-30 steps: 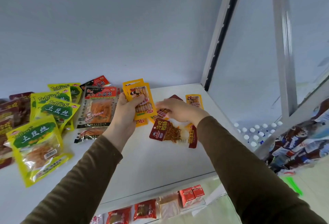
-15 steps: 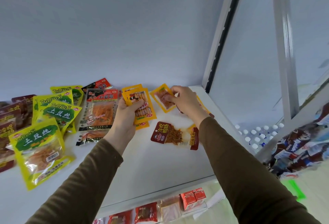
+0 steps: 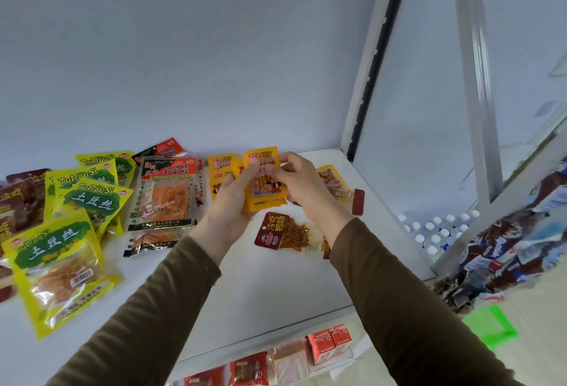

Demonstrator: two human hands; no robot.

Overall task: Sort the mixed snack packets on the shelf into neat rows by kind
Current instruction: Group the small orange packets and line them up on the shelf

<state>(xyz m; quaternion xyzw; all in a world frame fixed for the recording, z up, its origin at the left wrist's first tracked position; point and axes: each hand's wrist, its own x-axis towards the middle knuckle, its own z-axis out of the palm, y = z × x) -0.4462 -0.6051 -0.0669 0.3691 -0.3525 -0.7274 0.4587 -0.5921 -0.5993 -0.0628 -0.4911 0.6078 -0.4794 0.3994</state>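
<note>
While the left hand [image 3: 228, 198] grips a fanned stack of small orange plastic snack packets [image 3: 264, 183] above the white shelf [image 3: 276, 287], the right hand [image 3: 302, 180] pinches the top one, apparently squaring same-kind packets together.

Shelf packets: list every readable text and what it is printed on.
"TuDouSi" and "土豆丝": yellow-green plastic packets.
"小面筋": clear packet with red-black header.
"冷吃鸭肠": dark red packet of orange strips.
Orange packets held in both hands: print too blurred.
Lower-shelf red cartons: unreadable.
</note>
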